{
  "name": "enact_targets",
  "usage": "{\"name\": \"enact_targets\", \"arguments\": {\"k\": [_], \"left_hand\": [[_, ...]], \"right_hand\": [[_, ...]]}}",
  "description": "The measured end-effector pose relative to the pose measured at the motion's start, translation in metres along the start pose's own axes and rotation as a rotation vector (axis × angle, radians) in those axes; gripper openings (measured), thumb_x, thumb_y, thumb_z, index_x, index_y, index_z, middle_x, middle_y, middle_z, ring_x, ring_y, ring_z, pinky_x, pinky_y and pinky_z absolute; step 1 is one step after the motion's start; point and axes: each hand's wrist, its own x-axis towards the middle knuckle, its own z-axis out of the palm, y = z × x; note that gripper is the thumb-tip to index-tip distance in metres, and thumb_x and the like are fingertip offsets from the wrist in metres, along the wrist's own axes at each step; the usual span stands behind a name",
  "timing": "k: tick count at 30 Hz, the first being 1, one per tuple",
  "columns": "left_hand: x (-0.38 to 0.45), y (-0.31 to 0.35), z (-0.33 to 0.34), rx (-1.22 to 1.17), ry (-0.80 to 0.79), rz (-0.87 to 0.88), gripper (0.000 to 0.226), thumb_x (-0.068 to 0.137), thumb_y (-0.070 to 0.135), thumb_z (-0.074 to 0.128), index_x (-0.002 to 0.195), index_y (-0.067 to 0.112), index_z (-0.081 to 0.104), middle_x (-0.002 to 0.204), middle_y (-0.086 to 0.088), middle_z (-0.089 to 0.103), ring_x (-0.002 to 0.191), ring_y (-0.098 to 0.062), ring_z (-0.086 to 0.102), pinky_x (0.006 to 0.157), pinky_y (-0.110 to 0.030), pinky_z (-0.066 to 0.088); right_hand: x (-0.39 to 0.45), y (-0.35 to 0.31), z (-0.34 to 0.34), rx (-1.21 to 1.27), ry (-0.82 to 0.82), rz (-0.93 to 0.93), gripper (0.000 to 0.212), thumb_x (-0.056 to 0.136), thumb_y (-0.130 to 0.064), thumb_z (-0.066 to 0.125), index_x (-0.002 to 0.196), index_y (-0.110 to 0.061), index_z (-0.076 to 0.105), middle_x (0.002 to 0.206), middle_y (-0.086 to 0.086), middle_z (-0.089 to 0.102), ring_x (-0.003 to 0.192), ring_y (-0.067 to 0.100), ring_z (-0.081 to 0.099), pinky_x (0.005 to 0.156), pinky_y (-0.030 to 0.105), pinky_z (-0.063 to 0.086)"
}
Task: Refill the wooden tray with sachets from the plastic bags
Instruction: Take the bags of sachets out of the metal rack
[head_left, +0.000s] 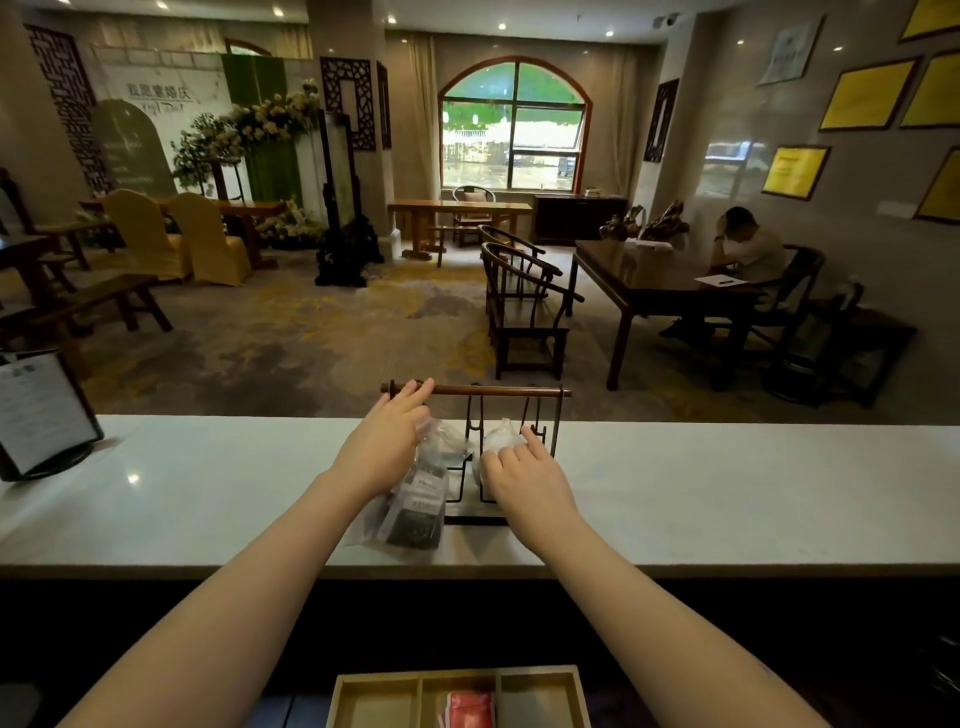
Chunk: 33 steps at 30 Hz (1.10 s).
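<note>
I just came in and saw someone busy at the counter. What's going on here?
A person is reaching with both hands across a white counter to two clear plastic bags of sachets beside a small metal rack with a wooden bar. The left hand rests on the bag of dark sachets; the right hand touches the bag of pale contents. Below, nearer the person, the wooden tray holds only red sachets in its middle compartment; its side compartments look empty.
</note>
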Motion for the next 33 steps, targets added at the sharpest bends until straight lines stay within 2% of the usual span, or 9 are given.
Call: {"name": "enact_targets", "arguments": {"k": [6, 10, 14, 18, 23, 26, 29, 31, 33], "left_hand": [[0.0, 0.0, -0.003, 0.018, 0.03, 0.005, 0.041, 0.088, -0.003, 0.044, 0.124, 0.015, 0.054, 0.161, -0.001, 0.009, 0.148, -0.017, 0.007, 0.12, -0.041, 0.008], [-0.003, 0.001, -0.002, 0.004, 0.053, 0.004, 0.034, 0.089, 0.0, 0.046, 0.118, 0.015, 0.056, 0.161, -0.004, 0.011, 0.148, -0.02, 0.007, 0.12, -0.043, 0.009], [0.001, 0.011, 0.001, 0.021, 0.062, -0.025, 0.028, 0.089, 0.004, 0.048, 0.112, 0.018, 0.058, 0.161, -0.01, 0.012, 0.148, -0.028, 0.006, 0.119, -0.05, 0.011], [0.003, 0.013, 0.005, 0.058, 0.056, -0.028, 0.025, 0.091, 0.007, 0.047, 0.11, 0.017, 0.058, 0.16, -0.014, 0.011, 0.147, -0.033, 0.006, 0.118, -0.049, 0.012], [0.003, 0.014, 0.004, 0.082, 0.034, -0.021, 0.023, 0.092, 0.01, 0.044, 0.108, 0.018, 0.058, 0.16, -0.016, 0.012, 0.147, -0.033, 0.008, 0.117, -0.05, 0.016], [0.001, 0.017, 0.007, 0.083, 0.05, -0.018, 0.024, 0.092, 0.012, 0.047, 0.11, 0.019, 0.062, 0.159, -0.017, 0.013, 0.147, -0.034, 0.01, 0.116, -0.049, 0.016], [-0.002, 0.015, 0.009, 0.105, 0.11, 0.017, 0.017, 0.09, 0.012, 0.05, 0.096, 0.019, 0.064, 0.155, -0.021, 0.022, 0.145, -0.036, 0.016, 0.117, -0.051, 0.008], [0.002, 0.014, 0.003, 0.129, 0.097, 0.065, 0.015, 0.088, 0.011, 0.051, 0.082, 0.023, 0.057, 0.142, -0.023, 0.034, 0.139, -0.036, 0.023, 0.116, -0.054, 0.005], [0.008, 0.014, -0.005, 0.136, 0.08, 0.133, 0.012, 0.087, 0.013, 0.052, 0.082, 0.024, 0.054, 0.123, -0.017, 0.04, 0.125, -0.037, 0.034, 0.111, -0.054, 0.018]], "right_hand": [[0.011, 0.005, -0.008, 0.138, -0.029, 0.055, 0.027, 0.085, -0.003, 0.057, 0.111, -0.004, 0.061, 0.114, 0.016, 0.065, 0.113, 0.032, 0.053, 0.115, 0.039, 0.027], [0.018, 0.006, -0.016, 0.398, 0.059, 0.233, 0.017, 0.083, -0.01, 0.065, 0.1, -0.011, 0.065, 0.102, 0.008, 0.063, 0.101, 0.026, 0.056, 0.081, 0.035, 0.05], [0.023, 0.017, -0.019, 0.675, 0.196, 0.355, 0.01, 0.087, -0.011, 0.061, 0.094, -0.016, 0.067, 0.094, -0.002, 0.062, 0.089, 0.014, 0.055, 0.076, 0.021, 0.048], [0.016, 0.021, -0.027, 1.044, 0.304, 0.489, 0.02, 0.09, -0.009, 0.059, 0.082, -0.027, 0.065, 0.082, -0.017, 0.061, 0.077, -0.005, 0.057, 0.067, 0.005, 0.04], [0.009, 0.023, -0.049, 1.391, 0.45, 0.634, 0.026, 0.089, -0.007, 0.059, 0.079, -0.029, 0.07, 0.081, -0.015, 0.068, 0.084, 0.002, 0.063, 0.073, 0.018, 0.051], [0.002, 0.008, -0.054, 1.432, 0.524, 0.594, 0.027, 0.087, -0.007, 0.061, 0.079, -0.03, 0.072, 0.079, -0.017, 0.07, 0.084, -0.002, 0.064, 0.069, 0.013, 0.053], [0.001, -0.004, -0.053, 1.474, 0.501, 0.598, 0.021, 0.089, -0.01, 0.061, 0.082, -0.027, 0.072, 0.085, -0.014, 0.071, 0.089, 0.003, 0.064, 0.077, 0.021, 0.056], [0.005, 0.0, -0.054, 1.528, 0.454, 0.638, 0.019, 0.09, -0.013, 0.061, 0.082, -0.026, 0.071, 0.086, -0.012, 0.07, 0.091, 0.008, 0.063, 0.078, 0.027, 0.056], [0.007, 0.007, -0.055, 1.561, 0.407, 0.648, 0.019, 0.09, -0.014, 0.06, 0.081, -0.028, 0.071, 0.086, -0.012, 0.069, 0.091, 0.009, 0.063, 0.074, 0.027, 0.055]]}}
